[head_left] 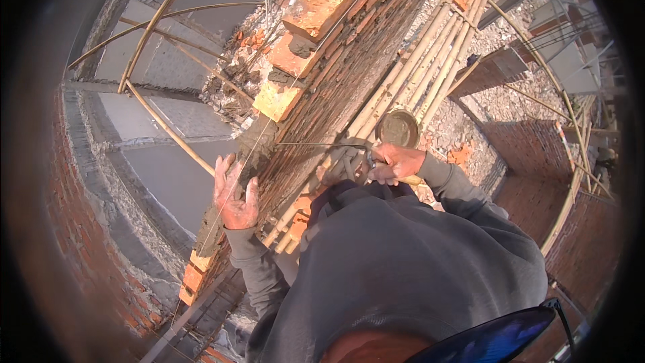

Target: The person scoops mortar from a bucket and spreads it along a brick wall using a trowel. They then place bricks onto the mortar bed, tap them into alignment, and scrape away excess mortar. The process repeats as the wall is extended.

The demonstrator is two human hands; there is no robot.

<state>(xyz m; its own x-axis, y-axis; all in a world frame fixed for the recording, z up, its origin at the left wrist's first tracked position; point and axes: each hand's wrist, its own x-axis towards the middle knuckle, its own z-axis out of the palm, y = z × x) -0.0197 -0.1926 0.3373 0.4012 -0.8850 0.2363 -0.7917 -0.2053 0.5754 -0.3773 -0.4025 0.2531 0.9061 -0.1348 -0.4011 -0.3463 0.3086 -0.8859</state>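
My right hand [398,161] is closed round a trowel, whose wooden handle [410,180] shows below the fingers. Seen nearly edge-on, the trowel's thin blade [316,144] points left to the wall top. My left hand [235,198] is raised with fingers and thumb apart, holding nothing, beside a taut string [259,138] that runs along the brick wall [349,54]. Grey mortar [255,142] lies on the wall top between the two hands' reach. Beyond it, an orange brick [277,99] sits at the end of a row of laid bricks.
A round bucket [398,128] stands on bamboo poles [437,54] along the wall's right side. More bricks [195,275] sit on the wall's near end. Curved bamboo poles [168,131] cross at left, above grey slabs. Rubble [248,60] and lower brick walls [527,151] lie below.
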